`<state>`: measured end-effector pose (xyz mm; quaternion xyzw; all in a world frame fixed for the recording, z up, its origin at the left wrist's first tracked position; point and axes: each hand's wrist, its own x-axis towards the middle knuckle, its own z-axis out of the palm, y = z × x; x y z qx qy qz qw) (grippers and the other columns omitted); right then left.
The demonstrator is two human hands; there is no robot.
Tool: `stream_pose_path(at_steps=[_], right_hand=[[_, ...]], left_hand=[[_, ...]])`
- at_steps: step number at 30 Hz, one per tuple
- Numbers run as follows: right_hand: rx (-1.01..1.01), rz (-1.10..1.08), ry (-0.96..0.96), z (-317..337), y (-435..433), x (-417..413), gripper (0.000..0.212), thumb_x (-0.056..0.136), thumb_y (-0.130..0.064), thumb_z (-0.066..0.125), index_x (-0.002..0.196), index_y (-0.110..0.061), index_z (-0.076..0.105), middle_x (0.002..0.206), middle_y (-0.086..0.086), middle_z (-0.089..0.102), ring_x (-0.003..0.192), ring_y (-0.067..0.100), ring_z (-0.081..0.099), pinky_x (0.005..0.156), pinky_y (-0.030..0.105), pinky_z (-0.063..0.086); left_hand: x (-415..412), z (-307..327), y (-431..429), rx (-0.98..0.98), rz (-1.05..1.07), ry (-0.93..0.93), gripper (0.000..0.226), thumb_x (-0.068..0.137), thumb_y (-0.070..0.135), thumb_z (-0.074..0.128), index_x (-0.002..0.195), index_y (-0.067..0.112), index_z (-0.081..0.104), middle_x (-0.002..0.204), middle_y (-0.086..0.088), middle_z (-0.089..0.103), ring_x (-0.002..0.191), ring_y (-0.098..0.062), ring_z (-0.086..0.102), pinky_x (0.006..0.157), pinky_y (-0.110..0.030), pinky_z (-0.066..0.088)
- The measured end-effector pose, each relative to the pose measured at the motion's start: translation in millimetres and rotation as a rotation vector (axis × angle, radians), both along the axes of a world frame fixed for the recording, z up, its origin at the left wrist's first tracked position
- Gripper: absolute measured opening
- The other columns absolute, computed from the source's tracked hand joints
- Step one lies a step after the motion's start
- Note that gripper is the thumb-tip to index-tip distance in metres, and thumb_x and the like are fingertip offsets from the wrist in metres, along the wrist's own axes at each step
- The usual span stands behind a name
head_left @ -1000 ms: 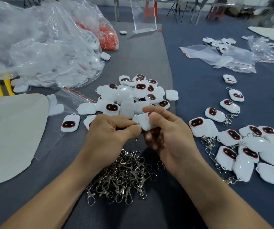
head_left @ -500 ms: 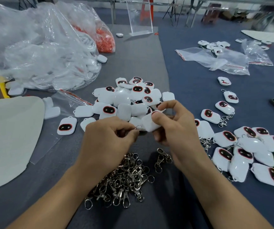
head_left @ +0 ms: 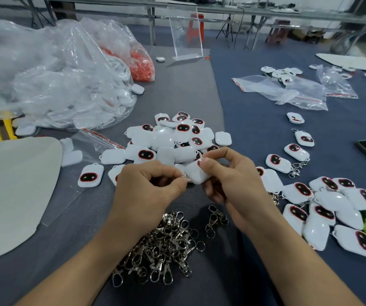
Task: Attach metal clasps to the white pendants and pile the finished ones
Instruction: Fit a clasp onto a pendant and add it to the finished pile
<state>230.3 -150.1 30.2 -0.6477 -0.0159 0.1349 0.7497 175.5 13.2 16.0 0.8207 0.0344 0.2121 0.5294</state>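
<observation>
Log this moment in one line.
left hand pinches clasp ring | right hand holds white pendant | loose clasps below hands

The table point(head_left: 177, 89) was covered with grey felt point(head_left: 191, 69) on the left and dark blue cloth point(head_left: 266, 133) on the right, the seam between them running away towards the far edge. Beyond that edge stood long tables point(head_left: 221, 9) on thin metal legs point(head_left: 152, 27), with a red stool point(head_left: 196, 29) and a brown stool point(head_left: 280, 34) beneath them. The far side lay dim, while soft, even light fell on the near surface.
</observation>
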Motion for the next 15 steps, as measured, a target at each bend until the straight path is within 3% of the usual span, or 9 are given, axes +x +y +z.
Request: stream_pose_path(at_steps=[3, 5, 10, 15], right_hand=[[0.046, 0.009, 0.071, -1, 1, 2, 0.006, 0.093, -0.005, 0.068, 0.096, -0.009, 0.064, 0.063, 0.007, 0.062, 0.041, 0.014, 0.047, 0.039, 0.022, 0.027], [0.070, 0.025, 0.126, -2, 3, 0, 0.004, 0.094, -0.006, 0.067, 0.096, -0.009, 0.065, 0.061, 0.008, 0.062, 0.041, 0.013, 0.047, 0.043, 0.023, 0.028], [0.141, 0.027, 0.175, -6, 10, -3, 0.004, 0.096, -0.005, 0.066, 0.098, -0.006, 0.063, 0.062, 0.009, 0.064, 0.043, 0.014, 0.052, 0.035, 0.022, 0.034], [0.074, -0.066, -0.024, -10, 12, -6, 0.010, 0.095, -0.004, 0.069, 0.099, -0.008, 0.060, 0.060, 0.012, 0.062, 0.043, 0.021, 0.052, 0.034, 0.024, 0.034]], left_hand=[[-2, -1, 1, 0.292, 0.017, -0.068, 0.011, 0.075, 0.028, 0.074, 0.065, 0.026, 0.068, 0.060, 0.009, 0.049, 0.056, -0.007, 0.046, 0.055, -0.013, 0.034], [-3, -3, 3, 0.388, 0.011, -0.100, 0.013, 0.077, 0.026, 0.072, 0.066, 0.024, 0.067, 0.063, 0.006, 0.044, 0.059, -0.010, 0.045, 0.057, -0.019, 0.034], [-3, 0, 10, 0.514, 0.011, -0.151, 0.014, 0.080, 0.022, 0.071, 0.067, 0.021, 0.067, 0.060, 0.014, 0.037, 0.061, -0.002, 0.041, 0.059, -0.018, 0.031], [-4, 2, 7, 0.512, -0.004, -0.123, 0.011, 0.075, 0.023, 0.073, 0.065, 0.023, 0.069, 0.057, 0.015, 0.036, 0.060, -0.008, 0.042, 0.056, -0.018, 0.032]])
